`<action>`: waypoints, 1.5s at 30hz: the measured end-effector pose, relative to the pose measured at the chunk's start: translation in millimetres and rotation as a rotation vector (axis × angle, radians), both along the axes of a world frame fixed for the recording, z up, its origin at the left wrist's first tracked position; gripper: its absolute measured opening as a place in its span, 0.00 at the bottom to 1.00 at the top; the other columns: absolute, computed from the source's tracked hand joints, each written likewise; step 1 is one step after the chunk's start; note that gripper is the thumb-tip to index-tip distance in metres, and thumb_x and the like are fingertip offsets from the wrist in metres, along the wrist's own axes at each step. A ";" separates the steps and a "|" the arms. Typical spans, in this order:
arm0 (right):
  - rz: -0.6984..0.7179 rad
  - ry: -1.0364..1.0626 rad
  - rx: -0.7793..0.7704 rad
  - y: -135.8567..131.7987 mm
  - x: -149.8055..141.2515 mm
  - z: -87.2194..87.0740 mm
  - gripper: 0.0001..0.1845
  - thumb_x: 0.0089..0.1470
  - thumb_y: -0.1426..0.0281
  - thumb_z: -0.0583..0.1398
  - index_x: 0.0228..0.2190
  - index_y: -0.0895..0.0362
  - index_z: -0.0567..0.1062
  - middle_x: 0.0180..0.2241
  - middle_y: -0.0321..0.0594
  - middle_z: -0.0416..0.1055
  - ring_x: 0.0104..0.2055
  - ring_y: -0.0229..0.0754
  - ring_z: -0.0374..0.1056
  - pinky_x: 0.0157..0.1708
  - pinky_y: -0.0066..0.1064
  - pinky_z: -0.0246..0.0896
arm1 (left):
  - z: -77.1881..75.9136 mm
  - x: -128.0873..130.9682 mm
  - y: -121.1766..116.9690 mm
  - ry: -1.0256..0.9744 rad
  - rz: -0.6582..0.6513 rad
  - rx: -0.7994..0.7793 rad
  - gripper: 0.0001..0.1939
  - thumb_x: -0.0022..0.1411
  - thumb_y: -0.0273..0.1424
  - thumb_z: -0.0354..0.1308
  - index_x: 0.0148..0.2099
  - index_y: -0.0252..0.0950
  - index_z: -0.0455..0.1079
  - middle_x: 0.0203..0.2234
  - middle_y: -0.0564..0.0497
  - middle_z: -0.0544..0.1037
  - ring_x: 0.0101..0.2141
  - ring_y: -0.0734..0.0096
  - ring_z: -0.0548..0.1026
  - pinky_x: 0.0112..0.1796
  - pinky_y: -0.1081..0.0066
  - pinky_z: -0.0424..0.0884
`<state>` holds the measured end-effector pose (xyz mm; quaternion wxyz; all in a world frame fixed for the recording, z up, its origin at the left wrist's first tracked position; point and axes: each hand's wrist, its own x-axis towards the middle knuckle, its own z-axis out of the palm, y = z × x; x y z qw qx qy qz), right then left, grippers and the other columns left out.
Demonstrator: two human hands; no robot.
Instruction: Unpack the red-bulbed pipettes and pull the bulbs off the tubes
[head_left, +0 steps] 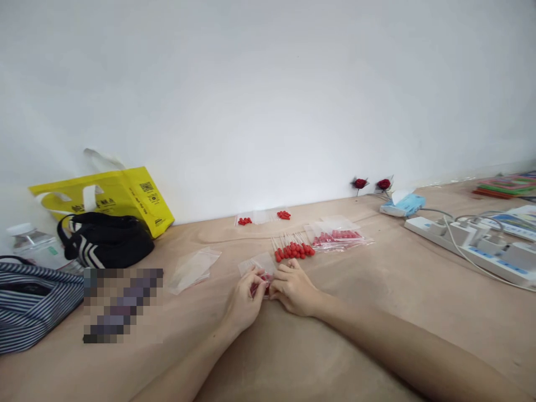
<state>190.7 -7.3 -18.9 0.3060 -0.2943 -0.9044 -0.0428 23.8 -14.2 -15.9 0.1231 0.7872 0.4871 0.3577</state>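
Observation:
Between my two hands lies a small clear zip bag [254, 263] with red pieces inside it. My left hand [246, 296] pinches the bag's near left edge between thumb and finger. On the right side, my right hand [295, 287] is closed at the same near edge, its fingers curled. Just beyond my right hand, several red-tipped sticks [293, 249] lie in a fan on the table. Filled bags of red pieces [337, 237] are stacked to their right. Flat clear bags [195, 271] lie to the left of my left hand.
Two small groups of red pieces [244, 221] sit on bags by the wall. At the left are a yellow bag [125, 195], a black pouch [117, 243] and a striped bag [33, 301]. At the right are a tissue pack [402, 205] and a power strip [464, 245] with cables.

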 end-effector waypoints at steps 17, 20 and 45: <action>0.090 0.069 -0.195 3.5 37.2 6.5 0.04 0.52 0.69 0.55 0.29 0.55 0.71 0.33 0.35 0.73 0.39 0.36 0.64 0.42 0.34 0.46 | 16.2 -22.0 5.4 0.146 -0.095 -0.041 0.16 0.60 0.34 0.45 0.50 0.37 0.60 0.50 0.45 0.67 0.52 0.63 0.62 0.51 0.59 0.57; -0.025 0.166 -0.251 4.5 36.1 5.2 0.07 0.53 0.70 0.54 0.30 0.54 0.72 0.29 0.35 0.73 0.35 0.36 0.65 0.42 0.34 0.46 | 18.0 -32.3 12.6 0.284 -0.168 -0.063 0.18 0.60 0.36 0.46 0.51 0.39 0.61 0.48 0.47 0.70 0.49 0.64 0.65 0.52 0.58 0.55; -0.121 0.181 -0.572 3.3 22.6 8.6 0.22 0.30 0.68 0.67 0.31 0.56 0.68 0.31 0.33 0.69 0.37 0.40 0.62 0.42 0.36 0.48 | 22.8 -26.2 -0.7 0.334 -0.200 -0.042 0.15 0.53 0.40 0.54 0.42 0.39 0.67 0.33 0.51 0.72 0.34 0.68 0.70 0.36 0.69 0.64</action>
